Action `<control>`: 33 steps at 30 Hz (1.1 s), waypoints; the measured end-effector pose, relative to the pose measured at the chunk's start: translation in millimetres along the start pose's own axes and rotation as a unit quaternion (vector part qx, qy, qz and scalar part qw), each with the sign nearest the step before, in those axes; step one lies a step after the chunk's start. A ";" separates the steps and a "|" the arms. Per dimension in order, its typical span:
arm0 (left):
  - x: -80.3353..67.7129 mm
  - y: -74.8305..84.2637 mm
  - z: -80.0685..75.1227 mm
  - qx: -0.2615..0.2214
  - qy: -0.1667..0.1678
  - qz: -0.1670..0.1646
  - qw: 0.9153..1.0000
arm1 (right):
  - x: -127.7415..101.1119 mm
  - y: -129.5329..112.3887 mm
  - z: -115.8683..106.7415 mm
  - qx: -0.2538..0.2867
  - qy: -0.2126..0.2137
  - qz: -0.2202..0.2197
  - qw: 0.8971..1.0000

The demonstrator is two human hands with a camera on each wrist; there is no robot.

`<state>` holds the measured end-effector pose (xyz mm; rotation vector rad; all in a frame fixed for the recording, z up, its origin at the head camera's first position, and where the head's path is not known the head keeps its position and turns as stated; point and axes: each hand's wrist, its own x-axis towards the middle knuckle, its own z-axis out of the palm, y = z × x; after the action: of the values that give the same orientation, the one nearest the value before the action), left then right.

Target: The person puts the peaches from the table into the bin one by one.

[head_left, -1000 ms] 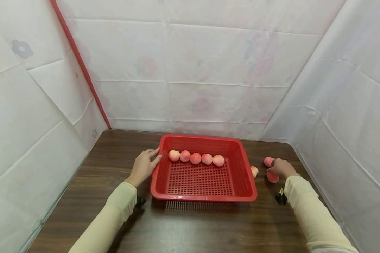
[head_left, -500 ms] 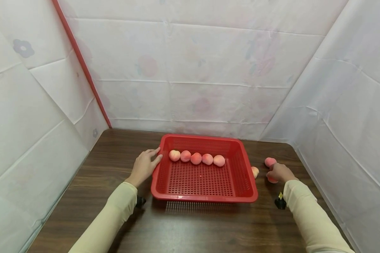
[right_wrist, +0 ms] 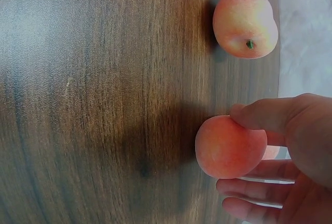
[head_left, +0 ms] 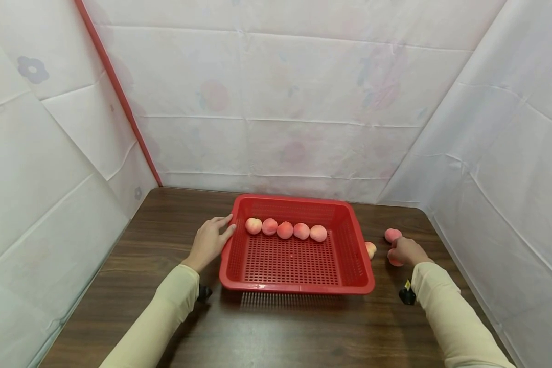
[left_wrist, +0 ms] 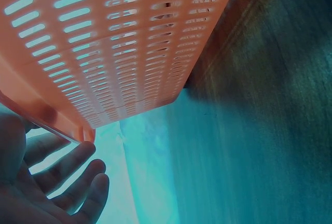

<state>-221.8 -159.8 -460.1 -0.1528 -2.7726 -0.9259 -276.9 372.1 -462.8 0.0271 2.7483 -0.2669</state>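
The right hand (head_left: 408, 251) has its fingers and thumb curled round a peach (right_wrist: 230, 147), so that grip is closed on the fruit. The peach is small and round, pinkish-orange with a soft matte skin, redder on the side that peeks out under the hand in the head view. It sits low against the dark wood bench (head_left: 276, 327), off to the right of the red basket (head_left: 299, 289); whether it's resting on the wood or just lifted off it is hard to tell. Thumb on top, other fingers wrapped underneath, per the right wrist view.

Two more peaches are loose on the bench close by: one (head_left: 392, 235) just behind the hand, paler with a tiny green stem, and another (head_left: 370, 249) right beside the basket's right wall. Inside the basket, five peaches (head_left: 285, 229) sit in a row along the far side, touching or nearly so.

The left hand (head_left: 209, 241) lies flat against the basket's left rim with straight fingers, so that grip is open and just touching the plastic, not clutching anything.

As for room: the near half of the basket floor is bare slotted plastic. The right hand works in a narrow strip between the basket wall and the bench's right edge, where the white sheet wall (head_left: 501, 168) comes down. There's a wide stretch of wood in front of the basket, and more on the left.
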 end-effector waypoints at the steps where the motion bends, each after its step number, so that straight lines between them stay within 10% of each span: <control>1: -0.1 0.2 -0.1 -0.001 0.000 0.000 1.000 | 0.0 0.2 0.0 0.000 0.000 -0.001 1.000; 33: 1.8 -2.4 1.8 0.001 0.012 0.009 1.000 | -3.9 -1.8 -9.8 0.014 0.034 -0.020 0.999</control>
<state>-224.2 -160.6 -462.5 -0.1650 -2.7456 -0.9135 -277.0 372.3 -452.1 -0.0112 2.8146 -0.3221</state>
